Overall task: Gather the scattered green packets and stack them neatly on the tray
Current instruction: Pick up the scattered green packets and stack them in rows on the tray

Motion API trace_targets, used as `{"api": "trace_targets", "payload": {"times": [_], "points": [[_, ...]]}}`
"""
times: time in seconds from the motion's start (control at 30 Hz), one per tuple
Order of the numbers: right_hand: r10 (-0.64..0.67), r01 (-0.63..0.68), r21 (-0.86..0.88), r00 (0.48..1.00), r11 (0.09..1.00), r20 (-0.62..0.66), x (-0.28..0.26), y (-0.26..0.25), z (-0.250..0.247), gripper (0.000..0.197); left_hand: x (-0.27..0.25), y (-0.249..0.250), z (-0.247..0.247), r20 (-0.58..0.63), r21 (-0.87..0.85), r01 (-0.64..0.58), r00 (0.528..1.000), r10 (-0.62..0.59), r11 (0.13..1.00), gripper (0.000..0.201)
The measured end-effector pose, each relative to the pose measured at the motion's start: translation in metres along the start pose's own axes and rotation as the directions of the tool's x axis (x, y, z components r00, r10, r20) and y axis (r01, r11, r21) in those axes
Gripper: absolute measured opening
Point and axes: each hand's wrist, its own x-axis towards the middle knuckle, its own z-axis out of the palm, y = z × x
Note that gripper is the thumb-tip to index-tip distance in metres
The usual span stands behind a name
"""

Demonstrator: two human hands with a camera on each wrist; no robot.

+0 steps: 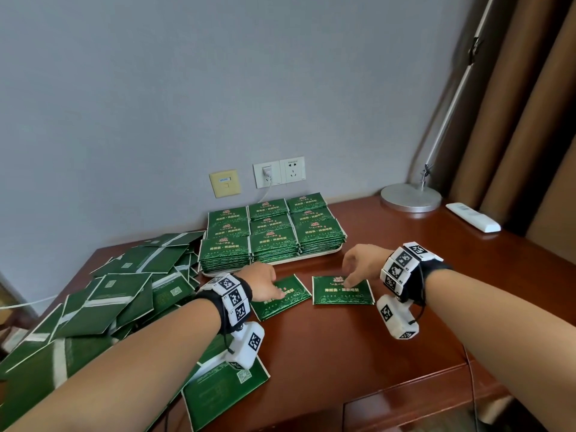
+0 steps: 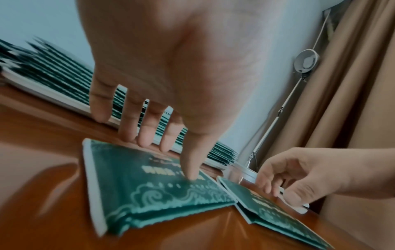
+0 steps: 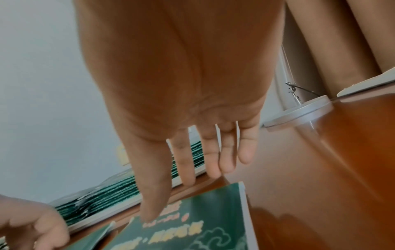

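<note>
Your left hand (image 1: 260, 283) is spread with straight fingers, thumb tip pressing the left packet (image 1: 282, 297); your right hand (image 1: 358, 263) is likewise uncurled, thumb touching the right packet (image 1: 343, 290). Both packets lie flat under the fingertips, side by side on the desk (image 1: 358, 353). The tray (image 1: 311, 257) of stacked packets sits at 12 o'clock, the loose pile (image 1: 109, 294) at 9 o'clock

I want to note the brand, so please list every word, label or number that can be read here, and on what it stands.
Front of the green packets: gold Chinese print, upside down, too blurred to read.
Packet backs in the pile: square codes and small print, unreadable.
Yellow wall plate: blue label, too small.
Wrist bands: black-and-white code squares, no words.
</note>
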Motion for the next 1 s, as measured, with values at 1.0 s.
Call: {"api": "trace_targets", "payload": {"times": [1.0], "points": [[0.058, 0.213, 0.57, 0.906, 0.793, -0.42, 0.049, -0.001, -0.064, 0.039, 0.048, -0.016, -0.086, -0.168, -0.667, -0.006, 0.975, -0.142, 0.745, 0.031]]}}
